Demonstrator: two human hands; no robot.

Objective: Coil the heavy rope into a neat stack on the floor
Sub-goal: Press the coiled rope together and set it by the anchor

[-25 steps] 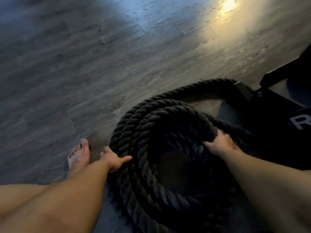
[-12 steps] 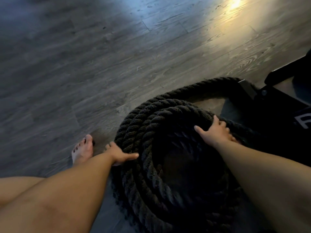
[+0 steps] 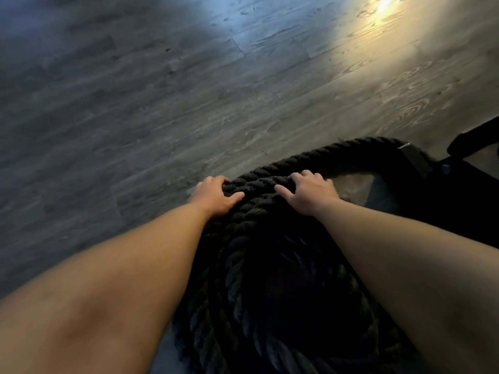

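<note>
A thick black braided rope (image 3: 259, 255) lies coiled in several stacked loops on the grey wood floor, between my forearms. My left hand (image 3: 214, 197) rests on the far left rim of the coil, fingers curled over the top loops. My right hand (image 3: 310, 194) presses on the far right rim, fingers spread and bent over the rope. One strand of rope (image 3: 351, 149) runs from the coil's far side toward the right, under dark equipment. The near part of the coil is in deep shadow.
Black gym equipment (image 3: 442, 193) with a metal bracket (image 3: 413, 157) stands at the right, close to the coil. Grey wood-plank floor (image 3: 162, 103) stretches to the left and far side, with a bright light patch (image 3: 383, 6) at top right.
Both hands have slid along the coil to its far rim and now sit close together. The view has shifted forward, so my bare foot is out of sight.
</note>
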